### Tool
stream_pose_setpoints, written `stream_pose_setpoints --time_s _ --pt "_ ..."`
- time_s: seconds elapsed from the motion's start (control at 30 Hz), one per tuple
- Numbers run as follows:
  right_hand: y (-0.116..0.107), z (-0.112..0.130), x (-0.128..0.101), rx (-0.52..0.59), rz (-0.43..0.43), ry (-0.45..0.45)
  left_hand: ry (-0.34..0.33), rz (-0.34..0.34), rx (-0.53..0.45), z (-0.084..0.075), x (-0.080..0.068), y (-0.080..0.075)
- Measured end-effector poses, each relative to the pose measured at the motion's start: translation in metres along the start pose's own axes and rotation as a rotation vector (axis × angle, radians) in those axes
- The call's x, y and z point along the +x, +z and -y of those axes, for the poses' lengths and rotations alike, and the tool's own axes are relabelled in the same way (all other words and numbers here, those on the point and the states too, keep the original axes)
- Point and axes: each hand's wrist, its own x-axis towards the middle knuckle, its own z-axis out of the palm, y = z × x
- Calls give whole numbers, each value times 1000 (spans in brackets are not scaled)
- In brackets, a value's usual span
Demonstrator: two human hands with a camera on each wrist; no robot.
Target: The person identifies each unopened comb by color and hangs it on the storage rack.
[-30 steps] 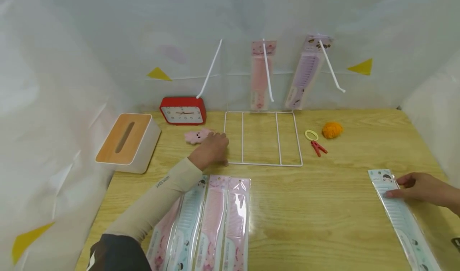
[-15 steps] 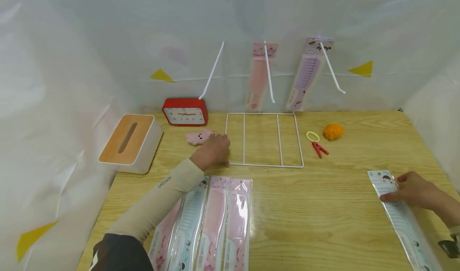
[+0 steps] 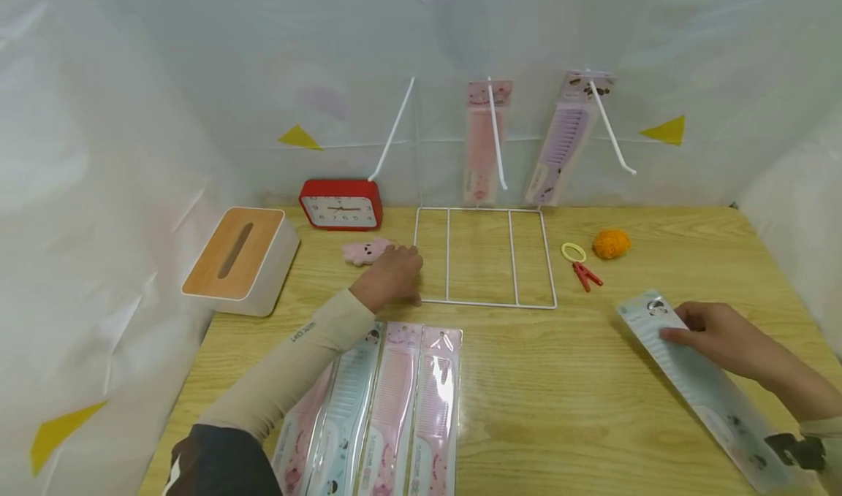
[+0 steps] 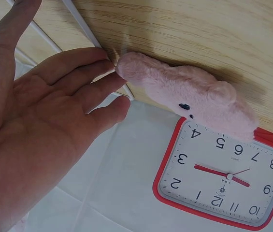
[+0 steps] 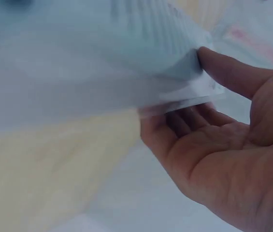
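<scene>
My right hand (image 3: pixel 730 339) pinches a packaged light-blue comb (image 3: pixel 697 383) near its top, thumb above and fingers beneath. In the right wrist view the comb's clear bag (image 5: pixel 126 82) slants off the table. My left hand (image 3: pixel 388 273) rests at the left side of the white wire rack (image 3: pixel 487 304). Its fingers lie loosely extended, with the tips right by the pink plush toy (image 4: pixel 189 94) and the thumb spread away. Other packaged combs lie in a row under the left forearm: a pink comb (image 3: pixel 434 401) and a blue comb (image 3: pixel 345 401) among them.
Three white prongs rise behind the rack; a pink packaged comb (image 3: pixel 482 149) and a purple one (image 3: pixel 562 142) hang there. A red clock (image 3: pixel 342 205) and tissue box (image 3: pixel 230 255) stand left. A yellow ring (image 3: pixel 574 253), red clip (image 3: pixel 585 277) and orange yarn ball (image 3: pixel 612 244) lie right.
My right hand has raised the blue comb off the table and shifted it leftward, tilting it more. The left hand stays at the rack's side.
</scene>
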Motion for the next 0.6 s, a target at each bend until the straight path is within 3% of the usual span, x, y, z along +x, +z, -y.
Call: stream_pose_setpoints --time_s 0.23,0.43,0.6 --pt "10 125 22 98 -182 -261 -17 25 16 2 0 2" --pt "24 214 47 244 -194 -373 -46 10 -78 5 0 4" --pt "30 268 71 334 -185 -465 -25 -50 -164 7 -2 7"
